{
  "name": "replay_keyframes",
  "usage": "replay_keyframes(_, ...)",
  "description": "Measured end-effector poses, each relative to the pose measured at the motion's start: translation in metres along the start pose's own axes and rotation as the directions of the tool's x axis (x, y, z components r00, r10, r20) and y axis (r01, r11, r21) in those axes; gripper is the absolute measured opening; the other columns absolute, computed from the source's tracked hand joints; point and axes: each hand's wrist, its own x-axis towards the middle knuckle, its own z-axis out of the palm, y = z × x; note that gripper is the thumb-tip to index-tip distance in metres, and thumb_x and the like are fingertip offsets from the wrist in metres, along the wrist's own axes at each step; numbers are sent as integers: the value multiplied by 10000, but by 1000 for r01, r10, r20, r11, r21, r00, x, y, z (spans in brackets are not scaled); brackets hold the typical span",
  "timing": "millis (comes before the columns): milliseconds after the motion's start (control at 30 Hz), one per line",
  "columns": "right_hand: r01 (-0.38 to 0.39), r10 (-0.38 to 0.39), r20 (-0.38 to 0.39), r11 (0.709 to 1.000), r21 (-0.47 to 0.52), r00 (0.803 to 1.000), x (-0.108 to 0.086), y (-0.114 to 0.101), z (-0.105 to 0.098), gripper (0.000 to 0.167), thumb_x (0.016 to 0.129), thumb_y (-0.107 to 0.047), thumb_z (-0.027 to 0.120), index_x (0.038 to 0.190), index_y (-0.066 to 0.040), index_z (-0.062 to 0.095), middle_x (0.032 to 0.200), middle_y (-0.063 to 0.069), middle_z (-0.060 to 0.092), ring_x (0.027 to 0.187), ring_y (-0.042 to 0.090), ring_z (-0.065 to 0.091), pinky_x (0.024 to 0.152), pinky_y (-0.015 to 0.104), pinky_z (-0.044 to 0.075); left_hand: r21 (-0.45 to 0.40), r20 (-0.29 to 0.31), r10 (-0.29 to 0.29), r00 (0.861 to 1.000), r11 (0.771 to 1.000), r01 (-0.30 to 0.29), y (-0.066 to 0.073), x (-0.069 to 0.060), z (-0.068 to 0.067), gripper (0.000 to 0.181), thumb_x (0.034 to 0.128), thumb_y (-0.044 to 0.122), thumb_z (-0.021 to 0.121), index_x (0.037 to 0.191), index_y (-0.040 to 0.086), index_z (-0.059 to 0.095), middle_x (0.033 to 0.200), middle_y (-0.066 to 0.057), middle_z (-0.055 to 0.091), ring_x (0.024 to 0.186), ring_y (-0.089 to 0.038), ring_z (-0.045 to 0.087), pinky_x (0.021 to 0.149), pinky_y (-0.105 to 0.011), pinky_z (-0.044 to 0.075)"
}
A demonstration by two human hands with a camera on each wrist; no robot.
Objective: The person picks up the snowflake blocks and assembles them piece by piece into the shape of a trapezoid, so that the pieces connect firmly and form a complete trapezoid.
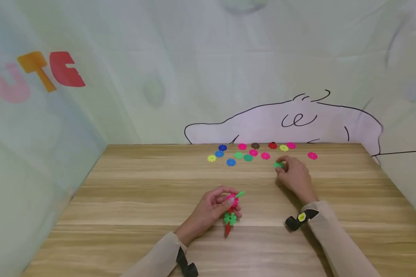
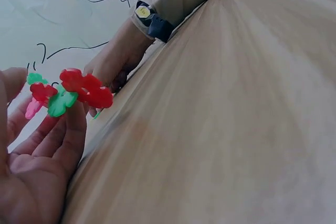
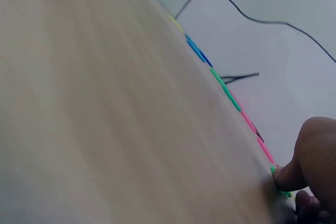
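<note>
My left hand pinches a chain of interlocked plastic snowflake discs above the wooden table. From the top, a light green disc joins a pink disc under my thumb, with red and green below. The green disc faces up; a red disc hangs edge-on at the lower end. In the left wrist view the red disc stands out at the near end. Farther back, my right hand pinches a loose green snowflake disc between thumb and fingers, at the tabletop; fingers partly hide it.
Several loose snowflake discs lie flat along the table's back edge, among them a yellow disc, a blue disc, a brown disc and a pink disc. A printed cloth backdrop rises behind the table.
</note>
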Motion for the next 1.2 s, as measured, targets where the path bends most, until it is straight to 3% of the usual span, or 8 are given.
replay_keyframes(200,63,-62,17,997,-46,998,-19,-10,6,229,939,-126,665,1152,-41,670,1207,219,604,917,322,590,735,390,457,31,-1,46,999,998,-46,-3,0,0,334,1142,323,540,1367,89,617,1149,-322,754,891,-107,807,848,-220,624)
replay_keyframes(333,117,-117,-20,993,-20,993,-28,-13,10,179,887,-40,703,1064,-41,680,1141,189,645,913,298,589,776,399,459,20,6,68,998,997,-68,-3,0,0,320,1145,303,535,1336,57,609,1151,-353,733,865,-95,797,809,-212,621)
replay_keyframes(567,151,-148,-33,983,109,988,-39,-14,15,357,821,60,690,1169,-20,692,1055,171,662,931,273,587,811,377,462,8,7,73,997,997,-73,-1,-2,0,312,1146,290,535,1314,35,598,1150,-372,725,834,-86,794,801,-219,623)
replay_keyframes(833,226,-205,-102,936,272,973,-59,-23,21,88,999,-36,728,1083,-40,755,912,64,769,819,121,639,771,245,526,19,-8,60,998,998,-60,-2,-2,0,314,1144,310,535,1288,40,606,1169,-298,762,839,-95,800,871,-226,619)
replay_keyframes(900,232,-208,-106,899,371,972,-67,-29,23,151,1019,-20,698,1165,-26,735,847,66,770,762,87,646,721,212,527,15,-14,52,999,999,-52,-1,-2,1,317,1141,316,543,1276,38,613,1201,-275,766,846,-99,803,878,-225,618)
replay_keyframes(967,253,-235,-98,835,489,967,-76,-36,26,249,1031,20,659,1280,3,670,818,95,771,724,56,666,689,203,549,7,-18,46,999,999,-46,-1,-2,1,320,1135,317,555,1264,33,623,1237,-261,765,854,-100,805,876,-221,618)
replay_keyframes(1067,276,-315,-67,688,671,947,-90,-48,31,318,1038,70,613,1350,62,550,796,182,747,659,85,662,612,247,565,-4,-7,66,998,998,-66,-2,-1,2,308,1127,278,576,1237,-5,630,1264,-296,745,864,-94,803,865,-216,614)
replay_keyframes(1200,258,-418,-33,494,830,908,-104,-62,40,282,1041,85,597,1298,107,483,820,205,742,594,125,645,533,299,562,4,2,99,995,995,-99,-3,-1,2,268,1102,206,613,1202,-41,637,1136,-379,731,863,-97,792,833,-213,602)
